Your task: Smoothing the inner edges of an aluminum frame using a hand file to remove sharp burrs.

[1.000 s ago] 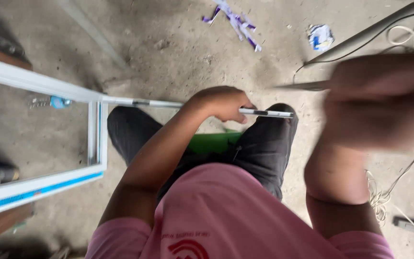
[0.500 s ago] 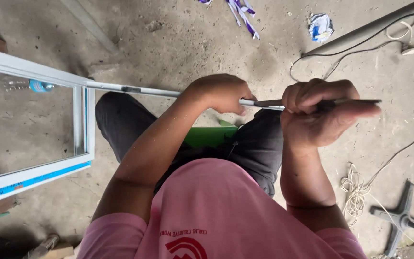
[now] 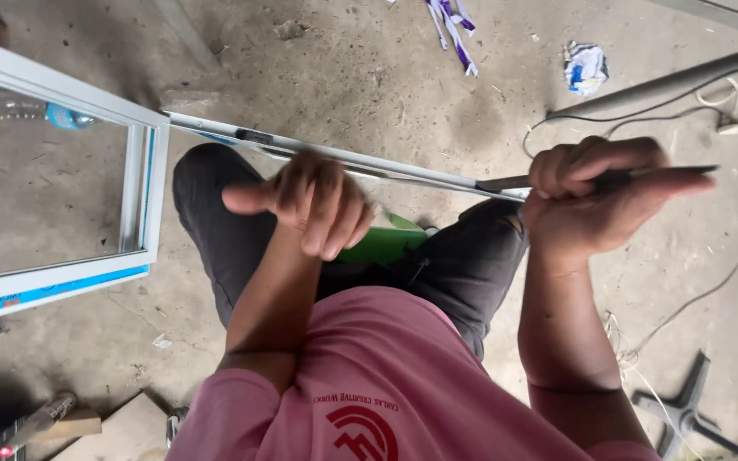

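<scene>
Head camera, looking straight down over a pink shirt (image 3: 369,384) and dark trousers (image 3: 463,265) to a dusty concrete floor (image 3: 360,77). Right hand (image 3: 595,201) closed in a fist round a thin dark tool (image 3: 642,177), its blade or shaft sticking out past the knuckles toward the right; kind of tool too slim and blurred to tell. Left hand (image 3: 313,201) loose and open, thumb out to the left, fingers curled downward, holding nothing; hovering over or just brushing the long aluminium strip (image 3: 403,169), contact not clear because of motion blur. Strip running slantwise from the corner of a white window frame (image 3: 143,188) at left, across above the knees, to the right fist, where its end meets the dark tool. Frame lying flat on the floor, glass pane inside, blue tape along its lower edge. Green object (image 3: 386,243) wedged between the thighs, just below the strip, mostly hidden by the left forearm. Farther off on the floor: purple-and-white scraps (image 3: 453,30) near the top, a crumpled blue-and-white wrapper (image 3: 587,67) to their right, a grey bar (image 3: 668,81) with a black cable (image 3: 608,119) trailing beside it, and a dark metal stand (image 3: 685,410) at lower right. Wooden block (image 3: 74,423) at lower left.
</scene>
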